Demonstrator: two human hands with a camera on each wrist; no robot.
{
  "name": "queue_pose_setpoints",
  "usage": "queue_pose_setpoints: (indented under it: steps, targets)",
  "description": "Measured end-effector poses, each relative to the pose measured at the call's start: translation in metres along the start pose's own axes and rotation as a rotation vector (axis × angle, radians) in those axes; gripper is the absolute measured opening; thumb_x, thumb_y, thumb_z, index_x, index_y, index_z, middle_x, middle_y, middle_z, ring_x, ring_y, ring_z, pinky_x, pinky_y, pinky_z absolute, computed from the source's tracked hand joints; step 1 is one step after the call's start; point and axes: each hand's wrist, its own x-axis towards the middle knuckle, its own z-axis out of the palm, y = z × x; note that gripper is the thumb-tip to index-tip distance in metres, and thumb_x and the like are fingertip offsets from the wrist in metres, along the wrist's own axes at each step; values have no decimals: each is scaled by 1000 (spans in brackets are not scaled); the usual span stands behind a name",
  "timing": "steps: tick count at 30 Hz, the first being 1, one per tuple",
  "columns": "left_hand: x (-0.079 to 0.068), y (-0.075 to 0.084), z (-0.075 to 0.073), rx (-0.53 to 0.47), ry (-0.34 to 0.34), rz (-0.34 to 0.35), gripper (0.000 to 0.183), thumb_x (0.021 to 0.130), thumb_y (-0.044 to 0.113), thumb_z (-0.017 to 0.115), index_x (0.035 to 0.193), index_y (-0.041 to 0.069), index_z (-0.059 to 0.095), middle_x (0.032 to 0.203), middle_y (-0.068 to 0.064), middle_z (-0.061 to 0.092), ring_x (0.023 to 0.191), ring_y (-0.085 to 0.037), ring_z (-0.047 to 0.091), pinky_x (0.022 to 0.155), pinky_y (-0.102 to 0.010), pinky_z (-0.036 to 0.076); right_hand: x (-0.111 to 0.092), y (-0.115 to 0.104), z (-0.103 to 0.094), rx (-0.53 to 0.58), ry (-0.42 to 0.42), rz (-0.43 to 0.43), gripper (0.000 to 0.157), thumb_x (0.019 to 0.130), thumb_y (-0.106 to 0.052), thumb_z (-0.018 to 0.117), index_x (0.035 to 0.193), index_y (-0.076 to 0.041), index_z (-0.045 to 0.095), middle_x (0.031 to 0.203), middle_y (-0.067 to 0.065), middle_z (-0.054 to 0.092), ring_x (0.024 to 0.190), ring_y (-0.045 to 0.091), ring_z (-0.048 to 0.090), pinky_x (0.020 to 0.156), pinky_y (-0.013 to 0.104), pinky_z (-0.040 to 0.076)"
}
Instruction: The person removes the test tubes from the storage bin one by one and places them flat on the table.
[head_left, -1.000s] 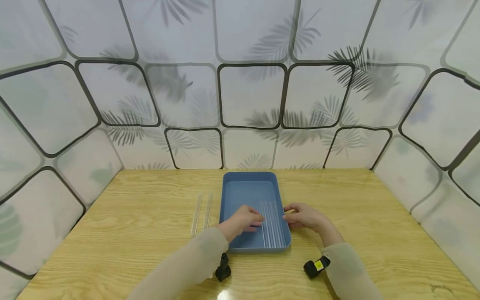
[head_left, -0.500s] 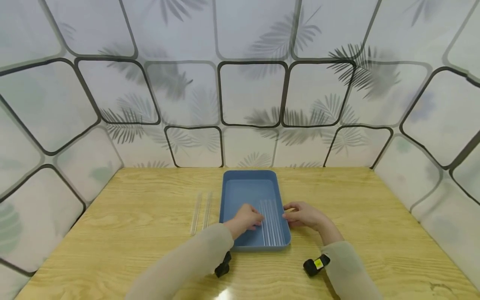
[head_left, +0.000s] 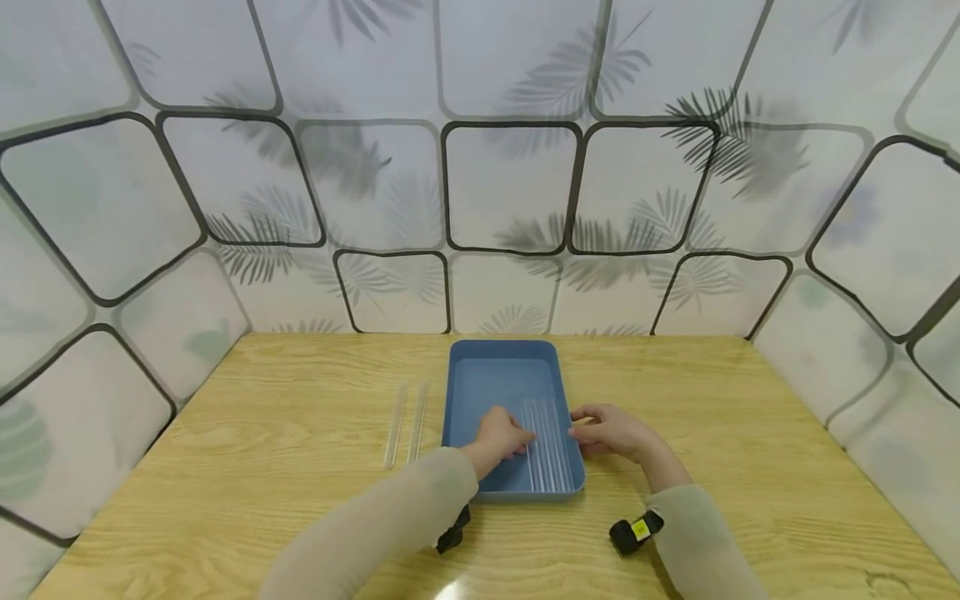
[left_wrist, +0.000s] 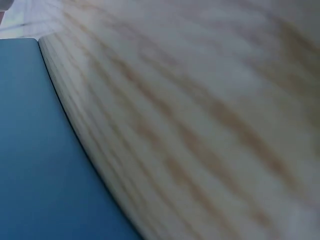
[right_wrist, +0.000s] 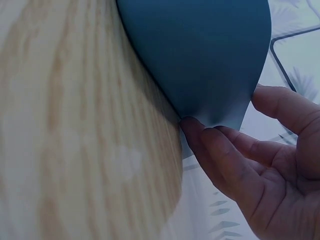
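In the head view, a blue tray (head_left: 504,375) lies on the table, with several thin clear rods (head_left: 552,454) side by side along its right half. My left hand (head_left: 498,435) reaches over the tray's near left side and pinches the leftmost rod between thumb and fingertips. Its own wrist view catches only the tray's outer wall (left_wrist: 45,150) and the wood. At the tray's right side is my right hand (head_left: 611,432). The right wrist view has its thumb (right_wrist: 280,102) at the rim and its fingertips against the lower outer wall, gripping the tray.
Two more clear rods (head_left: 395,427) lie apart on the wooden table (head_left: 315,400), left of the tray. A patterned cloth wall (head_left: 502,183) closes off the back and both sides. Each wrist bears a black camera (head_left: 634,532).
My left forearm has shifted slightly right and forward, its fingertips still at the leftmost rod. The right hand keeps its place at the tray's side. The head view has moved slightly.
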Motion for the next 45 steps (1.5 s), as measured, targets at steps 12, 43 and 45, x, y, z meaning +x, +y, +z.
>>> queue_pose_setpoints:
  steps: [12,43,45]
  targets:
    - [1,2,-1,29,6,-13,20,74,18,72,60,5,65,51,-2,58,44,-14,53,42,-25,44,0,0,-1,1,-5,-3,54,87,-14,56,125,17,31,111,24,52,95,27,57,79,39,48]
    - [-1,1,-21,-270,-58,-54,18,78,7,65,90,-5,58,76,-11,61,68,-20,61,57,-30,52,0,1,-1,5,-13,-8,57,86,-16,58,124,17,32,107,20,55,93,25,57,78,38,48]
    - [-1,3,-24,-301,-61,-56,19,79,7,64,91,-5,57,78,-11,60,69,-21,60,58,-30,52,0,1,-1,5,-15,-9,58,86,-16,58,125,17,32,107,20,55,93,25,57,78,38,48]
